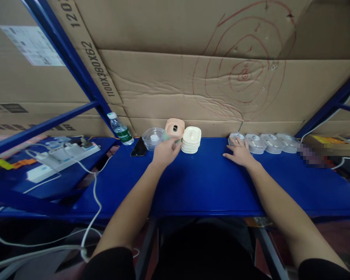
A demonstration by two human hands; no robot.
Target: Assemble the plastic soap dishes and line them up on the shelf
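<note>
My left hand (166, 151) is in front of a pink square piece with a dark hole (174, 127), its fingers curled together. A pale green edge shows by these fingers; what they hold is mostly hidden. Just right of it stands a stack of cream square lids (191, 140). My right hand (239, 152) lies with spread fingers over the leftmost clear plastic container (233, 137), touching its top. More clear lidded containers (270, 144) continue the row to the right. Left of my left hand sits a clear plastic bowl (152, 137) with a small white round thing inside.
A black phone (139, 147) and a green-labelled water bottle (121, 131) stand at the left of the blue table (204, 186). Farther left are a white power strip (63, 160) and loose cables. A cardboard box (328, 147) lies at right. Cardboard (163, 77) walls the back.
</note>
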